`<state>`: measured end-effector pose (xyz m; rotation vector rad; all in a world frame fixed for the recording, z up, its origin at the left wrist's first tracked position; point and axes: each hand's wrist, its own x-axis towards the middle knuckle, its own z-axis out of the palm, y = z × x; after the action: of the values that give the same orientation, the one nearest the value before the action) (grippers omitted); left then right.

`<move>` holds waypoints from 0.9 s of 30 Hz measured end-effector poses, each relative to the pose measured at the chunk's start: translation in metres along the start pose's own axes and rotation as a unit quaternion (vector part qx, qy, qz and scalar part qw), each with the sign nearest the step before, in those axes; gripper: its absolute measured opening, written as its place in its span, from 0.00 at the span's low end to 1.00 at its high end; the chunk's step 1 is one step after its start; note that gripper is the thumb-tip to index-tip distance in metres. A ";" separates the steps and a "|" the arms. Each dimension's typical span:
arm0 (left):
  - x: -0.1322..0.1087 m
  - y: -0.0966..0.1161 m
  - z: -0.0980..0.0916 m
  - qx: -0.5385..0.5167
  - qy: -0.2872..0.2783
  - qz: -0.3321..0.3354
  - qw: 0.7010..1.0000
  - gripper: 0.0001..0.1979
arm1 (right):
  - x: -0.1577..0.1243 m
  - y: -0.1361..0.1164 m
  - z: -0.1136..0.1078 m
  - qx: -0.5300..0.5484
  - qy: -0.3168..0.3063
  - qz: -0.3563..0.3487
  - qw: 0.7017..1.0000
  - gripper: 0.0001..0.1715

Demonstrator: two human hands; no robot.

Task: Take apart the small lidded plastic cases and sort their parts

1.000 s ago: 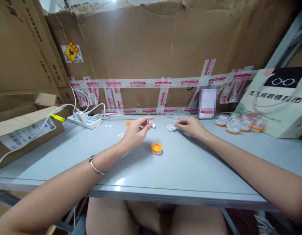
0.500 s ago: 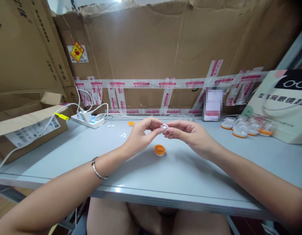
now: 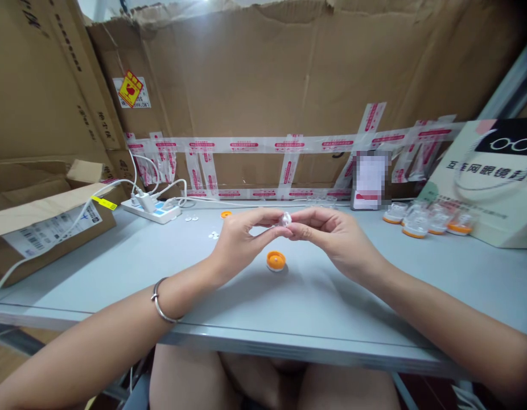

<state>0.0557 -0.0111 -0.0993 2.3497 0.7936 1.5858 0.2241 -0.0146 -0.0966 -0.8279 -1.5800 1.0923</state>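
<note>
Between the fingertips of my left hand (image 3: pixel 250 236) and my right hand (image 3: pixel 327 233) is a small white plastic part (image 3: pixel 286 219). Both hands pinch it, thumbs below and forefingers above, and their fingers hide much of it. Its exact kind is too small to make out. Just below the hands, an orange round cap with a white base (image 3: pixel 276 261) rests on the table. Beyond my left hand lie a second orange ring-shaped piece (image 3: pixel 226 214), several small white pieces (image 3: pixel 213 235) and a few white discs (image 3: pixel 191 218).
A power strip (image 3: pixel 151 210) with white cables and an opened carton (image 3: pixel 50 222) stand at the left. On the right are several clear-topped, orange-based pieces (image 3: pixel 415 225), a phone (image 3: pixel 369 181) and a paper bag (image 3: pixel 489 188). A cardboard wall (image 3: pixel 246 74) closes off the back.
The small white part has been turned between my fingertips and shows a rounder side now. The view has shifted slightly, and the pieces on the table lie as before.
</note>
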 end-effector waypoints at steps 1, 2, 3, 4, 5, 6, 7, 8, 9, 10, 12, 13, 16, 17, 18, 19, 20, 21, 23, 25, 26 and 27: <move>0.000 0.000 0.000 0.006 0.000 0.003 1.000 0.08 | 0.000 0.002 -0.001 0.010 -0.002 0.004 1.000 0.15; 0.000 -0.001 0.000 0.013 0.001 0.008 1.000 0.08 | 0.001 0.003 -0.001 0.019 -0.004 0.007 1.000 0.15; 0.000 -0.001 0.000 0.022 0.003 0.016 1.000 0.08 | 0.001 0.005 -0.002 0.024 -0.007 0.009 1.000 0.14; 0.000 -0.002 0.001 0.034 0.005 0.027 0.999 0.07 | 0.002 0.006 -0.002 0.027 -0.010 0.010 1.000 0.13; 0.000 -0.003 0.001 0.049 0.009 0.041 0.998 0.07 | 0.002 0.006 -0.003 0.029 -0.013 0.011 0.999 0.12; 0.000 -0.005 0.000 0.066 0.011 0.058 0.996 0.07 | 0.003 0.007 -0.003 0.028 -0.015 0.012 0.999 0.12; 0.000 -0.006 0.000 0.083 0.009 0.078 0.993 0.07 | 0.003 0.006 -0.004 0.027 -0.016 0.013 0.999 0.12; 0.000 -0.007 0.000 0.100 0.005 0.098 0.990 0.07 | 0.003 0.006 -0.004 0.026 -0.016 0.015 0.999 0.12; 0.000 -0.008 0.000 0.116 -0.003 0.118 0.986 0.07 | 0.003 0.006 -0.004 0.023 -0.014 0.017 0.999 0.13; 0.001 -0.009 0.000 0.130 -0.012 0.136 0.982 0.07 | 0.003 0.006 -0.003 0.019 -0.011 0.019 1.000 0.13; 0.000 -0.011 0.000 0.154 -0.032 0.160 0.974 0.08 | 0.003 0.005 -0.003 0.002 -0.006 0.021 1.000 0.14; 0.000 -0.011 0.001 0.165 -0.039 0.168 0.971 0.08 | 0.003 0.005 -0.003 -0.011 -0.004 0.022 1.000 0.15; -0.002 -0.012 0.003 0.210 -0.051 0.182 0.959 0.08 | 0.001 0.004 -0.002 -0.059 0.003 0.016 0.998 0.15; -0.003 -0.012 0.003 0.229 -0.053 0.184 0.954 0.08 | 0.000 0.003 -0.001 -0.075 0.006 0.011 0.997 0.14; -0.004 -0.012 0.004 0.249 -0.057 0.187 0.948 0.08 | 0.000 0.003 -0.001 -0.091 0.009 0.006 0.996 0.13; -0.006 -0.012 0.004 0.270 -0.061 0.190 0.942 0.08 | -0.001 0.003 0.000 -0.105 0.013 0.002 0.994 0.12; -0.007 -0.012 0.005 0.291 -0.066 0.193 0.935 0.08 | -0.001 0.003 0.000 -0.116 0.016 0.001 0.993 0.12; -0.008 -0.013 0.005 0.309 -0.070 0.197 0.928 0.08 | -0.001 0.004 0.000 -0.124 0.017 0.001 0.992 0.12; -0.011 -0.013 0.005 0.339 -0.076 0.203 0.916 0.08 | -0.001 0.006 0.000 -0.128 0.014 0.005 0.992 0.12; -0.012 -0.014 0.005 0.355 -0.081 0.207 0.908 0.08 | 0.000 0.009 0.000 -0.120 0.007 0.011 0.993 0.12; -0.012 -0.014 0.005 0.359 -0.083 0.208 0.906 0.08 | 0.001 0.010 -0.001 -0.114 0.004 0.014 0.993 0.13; -0.012 -0.013 0.005 0.362 -0.085 0.209 0.904 0.08 | 0.001 0.012 -0.001 -0.108 0.003 0.016 0.994 0.13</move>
<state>0.0523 -0.0056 -0.1167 3.3280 1.0203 1.3272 0.2246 -0.0089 -0.1069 -1.0019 -1.7052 0.9521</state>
